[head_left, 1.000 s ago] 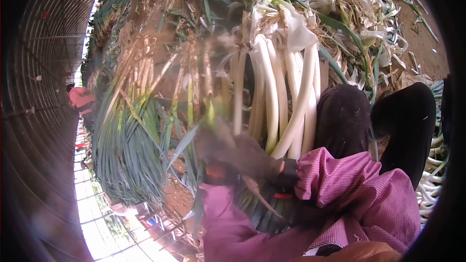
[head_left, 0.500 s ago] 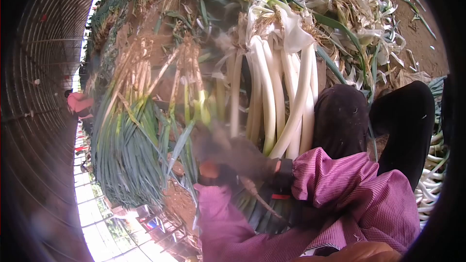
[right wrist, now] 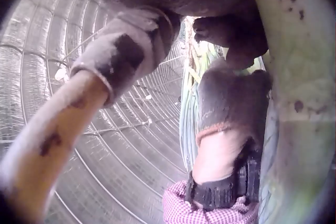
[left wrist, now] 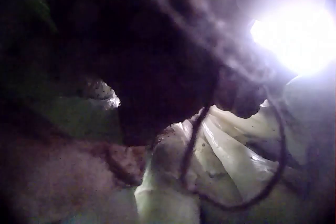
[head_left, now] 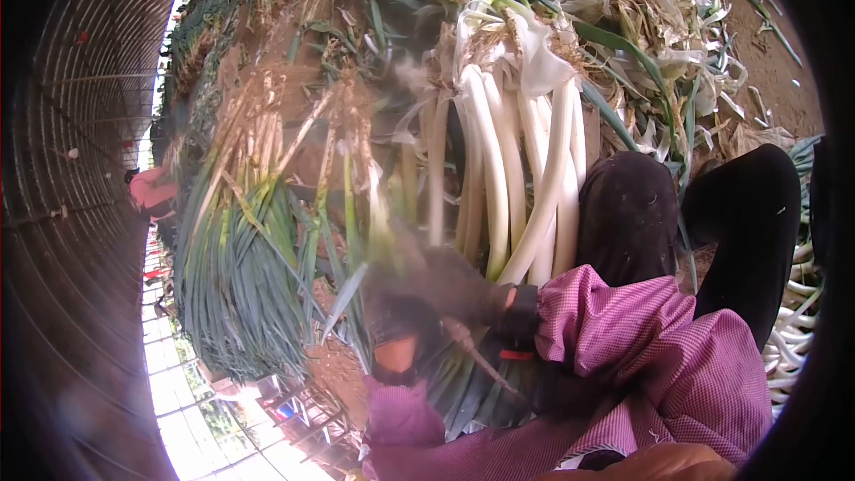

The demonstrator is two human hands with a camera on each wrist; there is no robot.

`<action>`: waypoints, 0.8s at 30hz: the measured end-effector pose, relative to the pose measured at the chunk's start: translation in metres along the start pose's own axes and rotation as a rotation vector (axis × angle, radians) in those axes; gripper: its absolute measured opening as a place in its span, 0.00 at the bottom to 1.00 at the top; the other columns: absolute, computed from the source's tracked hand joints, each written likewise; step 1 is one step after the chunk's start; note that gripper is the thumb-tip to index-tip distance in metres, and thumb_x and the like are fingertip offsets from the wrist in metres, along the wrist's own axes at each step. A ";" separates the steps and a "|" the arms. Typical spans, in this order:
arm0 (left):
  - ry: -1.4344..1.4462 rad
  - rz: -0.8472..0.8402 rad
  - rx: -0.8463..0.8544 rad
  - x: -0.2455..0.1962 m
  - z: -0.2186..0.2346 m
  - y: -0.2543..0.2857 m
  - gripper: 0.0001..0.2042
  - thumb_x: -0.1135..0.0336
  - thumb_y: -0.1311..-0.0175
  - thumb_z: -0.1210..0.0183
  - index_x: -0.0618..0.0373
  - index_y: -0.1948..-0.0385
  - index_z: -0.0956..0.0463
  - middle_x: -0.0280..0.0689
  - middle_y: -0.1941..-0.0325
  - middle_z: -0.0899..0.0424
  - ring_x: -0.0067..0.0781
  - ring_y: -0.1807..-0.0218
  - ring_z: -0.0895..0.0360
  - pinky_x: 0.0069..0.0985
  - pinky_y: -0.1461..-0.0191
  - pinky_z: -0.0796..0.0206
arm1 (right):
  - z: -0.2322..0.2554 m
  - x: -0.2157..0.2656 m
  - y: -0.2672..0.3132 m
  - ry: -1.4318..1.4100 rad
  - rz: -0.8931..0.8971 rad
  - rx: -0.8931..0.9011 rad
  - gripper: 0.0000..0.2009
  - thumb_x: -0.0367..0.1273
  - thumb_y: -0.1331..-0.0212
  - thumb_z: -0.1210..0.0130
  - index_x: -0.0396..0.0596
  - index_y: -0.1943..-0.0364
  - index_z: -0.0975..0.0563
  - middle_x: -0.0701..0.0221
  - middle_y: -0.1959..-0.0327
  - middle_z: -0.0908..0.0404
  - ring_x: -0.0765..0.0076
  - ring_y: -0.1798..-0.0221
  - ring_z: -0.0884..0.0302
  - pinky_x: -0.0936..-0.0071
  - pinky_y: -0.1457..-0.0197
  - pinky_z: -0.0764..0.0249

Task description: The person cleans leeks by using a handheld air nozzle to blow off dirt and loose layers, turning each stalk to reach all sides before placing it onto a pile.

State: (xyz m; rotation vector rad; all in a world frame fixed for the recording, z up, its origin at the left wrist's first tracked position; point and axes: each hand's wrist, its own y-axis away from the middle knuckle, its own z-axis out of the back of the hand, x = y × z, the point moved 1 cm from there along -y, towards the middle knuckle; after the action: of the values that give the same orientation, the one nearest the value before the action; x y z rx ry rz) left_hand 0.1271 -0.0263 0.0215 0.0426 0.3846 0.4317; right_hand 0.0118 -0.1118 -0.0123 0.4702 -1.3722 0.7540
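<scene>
In the head view, both dark-gloved hands meet around the lower part of a green onion, its brown roots pointing away from me. My left hand holds it from below, and the right wrist view shows that left glove beside the stalks. The right hand grips at the same spot, its fingertips hidden by haze. A stained tan rod, cuffed in grey, projects from under the right hand. Pale stalks fill the lower part of the dark left wrist view.
Several peeled white green onions lean beside my knee. A bunch of unpeeled green onions lies at left. Dry leaf scraps cover the soil behind. A person in pink is far left, by the ribbed tunnel wall.
My left hand and sleeve have drawn down, toward my body. More pale stalk shows on the held green onion, which has shifted slightly left. The right hand has hardly moved.
</scene>
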 end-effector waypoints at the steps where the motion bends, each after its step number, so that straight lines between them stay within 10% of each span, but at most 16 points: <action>1: -0.145 -0.055 -0.011 -0.001 0.001 0.004 0.12 0.67 0.45 0.48 0.62 0.62 0.30 0.47 0.61 0.25 0.47 0.59 0.26 0.34 0.58 0.34 | -0.001 0.000 0.000 0.013 -0.003 0.003 0.12 0.30 0.49 0.52 0.59 0.62 0.20 0.66 0.73 0.23 0.58 0.69 0.27 0.63 0.66 0.32; 7: -0.525 -0.346 0.054 0.018 -0.001 0.030 0.09 0.68 0.47 0.48 0.62 0.67 0.27 0.47 0.63 0.24 0.50 0.60 0.26 0.36 0.60 0.33 | -0.014 -0.014 -0.004 -0.041 0.055 -0.044 0.37 0.46 0.42 0.53 0.39 0.35 0.54 0.46 0.68 0.25 0.51 0.74 0.24 0.62 0.67 0.28; 13: -0.462 -0.186 -0.035 -0.027 0.016 0.034 0.26 0.67 0.50 0.45 0.63 0.47 0.37 0.51 0.58 0.25 0.54 0.55 0.27 0.43 0.56 0.34 | -0.024 -0.027 -0.003 0.043 0.180 -0.098 0.12 0.30 0.50 0.50 0.57 0.63 0.20 0.65 0.75 0.24 0.56 0.74 0.25 0.63 0.69 0.30; 24: -0.323 0.152 -0.211 -0.054 0.047 0.097 0.31 0.58 0.49 0.43 0.59 0.42 0.40 0.55 0.51 0.28 0.58 0.54 0.28 0.46 0.53 0.35 | 0.015 0.005 0.007 -0.284 0.146 -0.153 0.16 0.29 0.53 0.48 0.56 0.58 0.21 0.63 0.76 0.24 0.58 0.79 0.27 0.67 0.71 0.29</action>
State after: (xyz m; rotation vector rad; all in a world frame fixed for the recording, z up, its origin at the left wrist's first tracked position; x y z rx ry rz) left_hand 0.0605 0.0415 0.0964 -0.0631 0.0161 0.6037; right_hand -0.0037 -0.1167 -0.0059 0.3691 -1.7311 0.7124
